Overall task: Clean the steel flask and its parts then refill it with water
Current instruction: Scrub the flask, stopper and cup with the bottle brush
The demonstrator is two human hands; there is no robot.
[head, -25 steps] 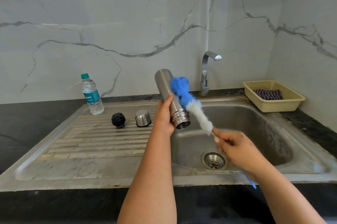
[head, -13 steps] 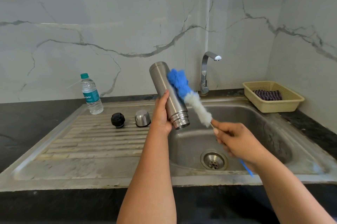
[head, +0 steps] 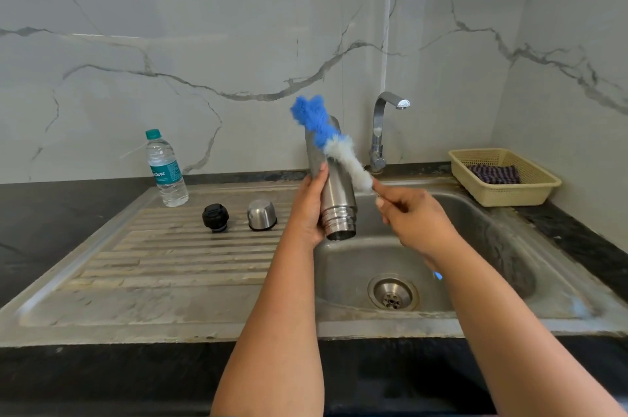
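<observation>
Grey-veined marble walls close the far and right sides of my black stone table [head: 51, 223], where one steel sink [head: 509, 246] with a ribbed drainboard sits. Over the basin, my left hand [head: 306, 212] grips the one cylindrical steel flask [head: 334, 206], mouth tilted down and toward me. My right hand [head: 413, 219] pinches one blue-and-white fluffy bottle brush [head: 326, 138], which lies across the flask's outside. On the drainboard, well apart from my hands, stand one black round stopper [head: 215, 217] and one steel cup lid [head: 261, 214]; one clear plastic water bottle [head: 166, 168] stands far left. One beige basket [head: 503, 192] occupies the far right corner beside the single curved tap [head: 380, 131].
</observation>
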